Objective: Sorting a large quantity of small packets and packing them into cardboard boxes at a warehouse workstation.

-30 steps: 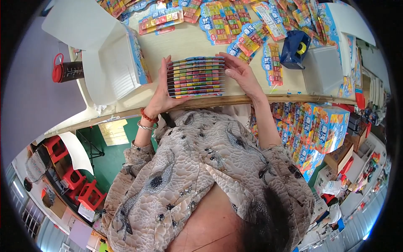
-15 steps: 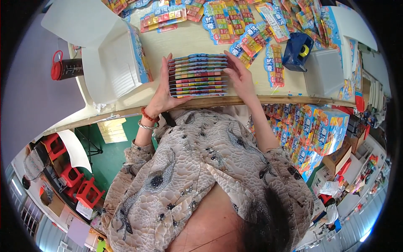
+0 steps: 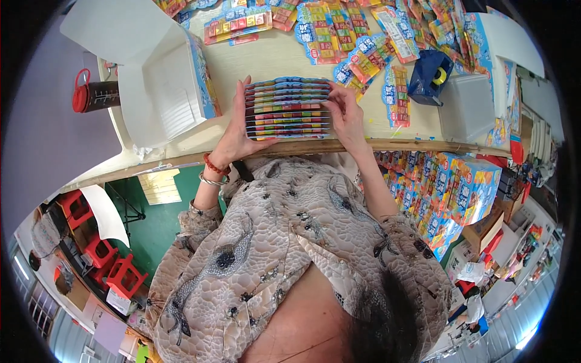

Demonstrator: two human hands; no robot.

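A stack of blister-carded candy packs point(image 3: 287, 110) stands on edge at the table's front, its layers showing pink, yellow and green pieces between blue card edges. My left hand point(image 3: 236, 134) is closed round the stack's left end, thumb along the near side and fingers up the far left corner. At the right end, my right hand point(image 3: 346, 118) has its thumb and fingers drawn together against the upper right card edges. Single candy packs point(image 3: 396, 97) lie to the right of my right hand. An open white display box point(image 3: 160, 100) sits to the left of the stack.
Loose candy packs point(image 3: 318, 33) spread over the far side of the table point(image 3: 242, 63). Toward the right are a blue tape dispenser point(image 3: 431, 75) and another open box point(image 3: 466, 109). A dark bottle with a red lid point(image 3: 91, 95) stands left. Packed boxes point(image 3: 460, 187) are stacked below the table's right edge.
My right hand's fingers have gone from spread along the stack's right end to drawn together at its upper right corner. My left hand and the stack have hardly moved.
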